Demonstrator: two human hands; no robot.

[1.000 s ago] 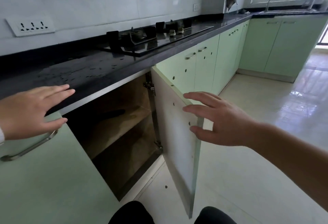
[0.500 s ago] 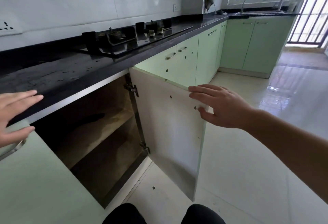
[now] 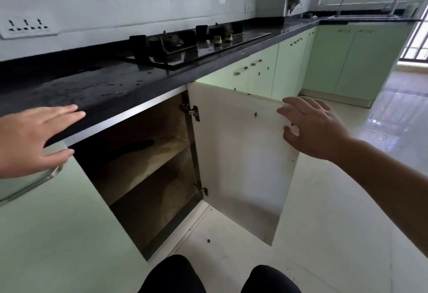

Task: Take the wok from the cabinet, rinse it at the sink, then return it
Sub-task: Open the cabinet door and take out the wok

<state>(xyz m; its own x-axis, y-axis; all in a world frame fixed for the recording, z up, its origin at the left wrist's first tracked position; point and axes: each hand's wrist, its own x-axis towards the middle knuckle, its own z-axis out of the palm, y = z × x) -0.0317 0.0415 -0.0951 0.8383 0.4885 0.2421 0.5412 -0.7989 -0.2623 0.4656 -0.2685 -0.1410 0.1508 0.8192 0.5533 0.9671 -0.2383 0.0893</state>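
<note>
wok point(image 3: 129, 151) dark on cabinet shelf | door point(image 3: 240, 153) open | both hands empty

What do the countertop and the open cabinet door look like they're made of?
Countertop: dark polished stone or a composite, judging by its sheen and speckle.
Open cabinet door: likely laminated board, with a matte white inner face and metal hinges. The core isn't visible.

Mint-green cabinet fronts point(image 3: 287, 65) — black countertop point(image 3: 111, 84) — white door inside point(image 3: 240, 153).
</note>
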